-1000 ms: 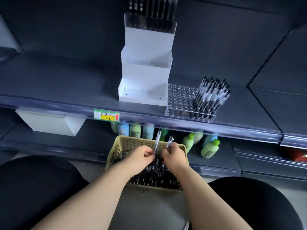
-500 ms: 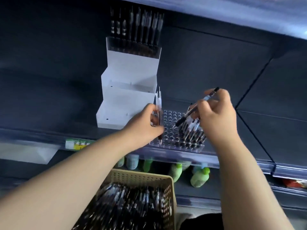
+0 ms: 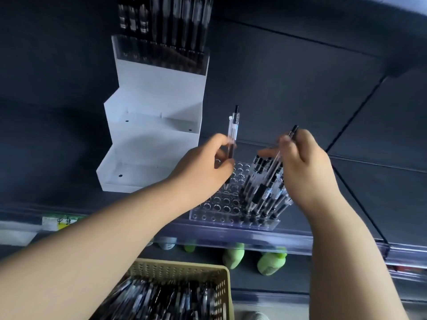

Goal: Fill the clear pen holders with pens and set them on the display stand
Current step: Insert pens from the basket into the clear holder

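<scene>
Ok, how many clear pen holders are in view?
2: a full holder atop the display stand, and a part-filled holder on the shelf to its right. Others may be hidden.

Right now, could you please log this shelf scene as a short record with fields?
left hand: holds an upright pen over the open holes
right hand: pinches a slanted pen beside the seated pens
clear pen holder: on the shelf, right side filled, left holes open
display stand: white, stepped, one filled holder on its top step
basket: below the shelf, holds loose pens
</scene>
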